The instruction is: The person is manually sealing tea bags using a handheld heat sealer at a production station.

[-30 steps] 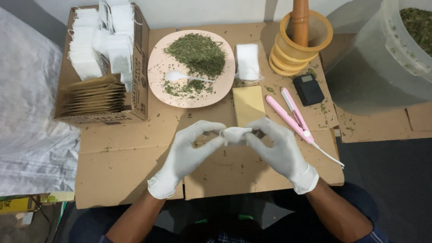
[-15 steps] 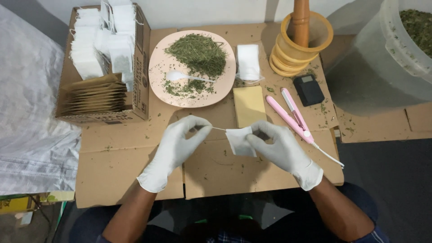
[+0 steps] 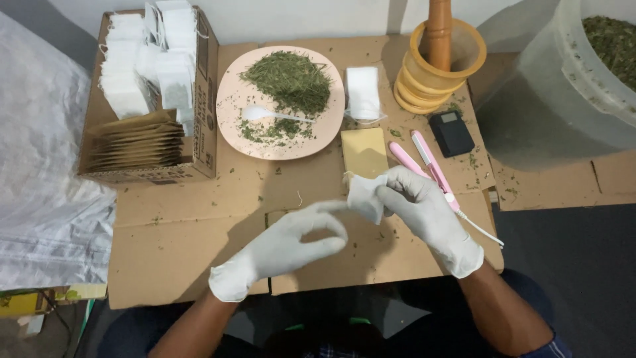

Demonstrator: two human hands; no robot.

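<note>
Pinched between the gloved right hand's (image 3: 424,209) thumb and fingertips, a small white tea bag (image 3: 366,194) hangs just below the yellow card (image 3: 364,152). Beside it, the gloved left hand (image 3: 288,245) holds nothing, fingers loosely curled, index tip almost touching the bag.

L hand (image 3: 281,248) gloved, fingers curled, empty; R hand (image 3: 424,209) gloved, pinching.

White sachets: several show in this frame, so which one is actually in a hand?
The small white sachet pinched in the right hand, over the cardboard. The others sit apart from both hands: a stack in the box and a pile beside the plate.
</note>
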